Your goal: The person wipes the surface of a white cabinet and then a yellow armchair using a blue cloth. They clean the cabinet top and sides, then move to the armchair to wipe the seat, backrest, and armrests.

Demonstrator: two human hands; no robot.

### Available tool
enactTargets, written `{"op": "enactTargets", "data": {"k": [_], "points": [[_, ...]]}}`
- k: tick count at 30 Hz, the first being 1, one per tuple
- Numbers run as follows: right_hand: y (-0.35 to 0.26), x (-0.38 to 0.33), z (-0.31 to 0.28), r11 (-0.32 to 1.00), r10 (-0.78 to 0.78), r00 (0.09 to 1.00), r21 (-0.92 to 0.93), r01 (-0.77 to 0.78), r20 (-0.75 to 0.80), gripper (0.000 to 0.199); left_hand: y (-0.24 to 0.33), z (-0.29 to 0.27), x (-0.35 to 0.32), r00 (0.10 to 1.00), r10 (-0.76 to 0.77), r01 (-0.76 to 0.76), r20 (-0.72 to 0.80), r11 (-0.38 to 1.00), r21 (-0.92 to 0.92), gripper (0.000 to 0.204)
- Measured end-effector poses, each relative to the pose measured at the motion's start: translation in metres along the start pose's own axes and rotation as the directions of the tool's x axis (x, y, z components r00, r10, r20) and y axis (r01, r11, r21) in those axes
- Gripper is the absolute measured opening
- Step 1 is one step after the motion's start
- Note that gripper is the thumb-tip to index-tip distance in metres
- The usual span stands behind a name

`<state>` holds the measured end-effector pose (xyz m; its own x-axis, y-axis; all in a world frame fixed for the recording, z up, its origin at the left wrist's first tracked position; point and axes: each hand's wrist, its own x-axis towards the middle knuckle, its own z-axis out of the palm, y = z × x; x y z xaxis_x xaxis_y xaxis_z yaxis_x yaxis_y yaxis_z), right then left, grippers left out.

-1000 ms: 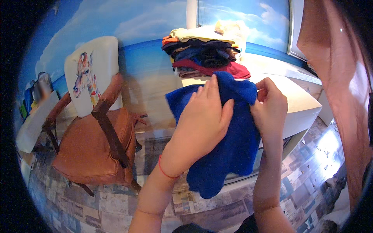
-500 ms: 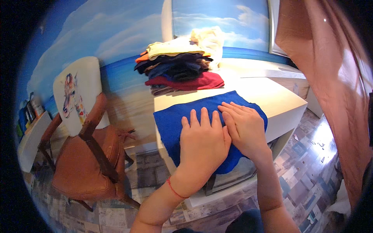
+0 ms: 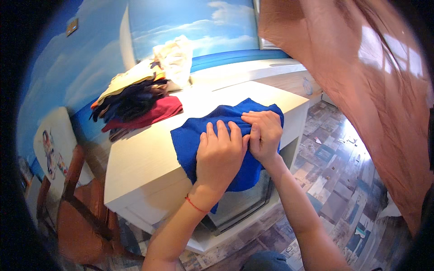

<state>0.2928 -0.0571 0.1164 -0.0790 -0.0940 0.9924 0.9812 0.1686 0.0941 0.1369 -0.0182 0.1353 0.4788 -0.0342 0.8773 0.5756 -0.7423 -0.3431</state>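
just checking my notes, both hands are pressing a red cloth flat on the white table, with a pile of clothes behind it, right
Not quite: the cloth under the left hand and right hand is blue, not red, as the head view shows. It does lie on the white table, with the pile of clothes behind.

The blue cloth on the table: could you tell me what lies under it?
The blue cloth lies on the white table, its front drooping over the edge. Both hands, left and right, cover its middle.

A sky-and-sea mural (image 3: 181, 27) covers the wall behind a pale wooden table (image 3: 140, 158). A brown chair (image 3: 77, 212) stands at the left. The floor (image 3: 334, 176) looks like patchwork-patterned tiles, though distorted. A salmon curtain (image 3: 361, 86) hangs right, sunlit.
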Motion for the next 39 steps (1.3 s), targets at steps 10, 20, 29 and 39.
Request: {"op": "enactTargets", "data": {"k": [10,20,29,39], "points": [[0.105,-0.029,-0.042,0.979,0.132,0.991,-0.158,-0.129,0.008,0.025,0.083,0.075,0.052,0.985,0.117,-0.116,-0.128,0.993,0.014,0.035],[0.145,-0.103,-0.054,0.883,0.466,0.878,-0.008,-0.470,-0.105,0.051,0.153,0.128,0.047,0.960,0.273,-0.273,0.057,0.962,-0.001,0.048],[0.107,-0.257,-0.066,0.657,0.745,0.665,-0.113,-0.745,-0.050,0.062,0.170,0.194,-0.058,0.771,0.311,0.001,0.555,0.872,-0.490,0.061],[0.115,-0.218,-0.052,0.667,0.725,0.674,-0.102,-0.738,-0.138,0.051,0.158,0.175,-0.070,0.893,0.295,-0.238,0.339,0.950,-0.202,0.060]]}}
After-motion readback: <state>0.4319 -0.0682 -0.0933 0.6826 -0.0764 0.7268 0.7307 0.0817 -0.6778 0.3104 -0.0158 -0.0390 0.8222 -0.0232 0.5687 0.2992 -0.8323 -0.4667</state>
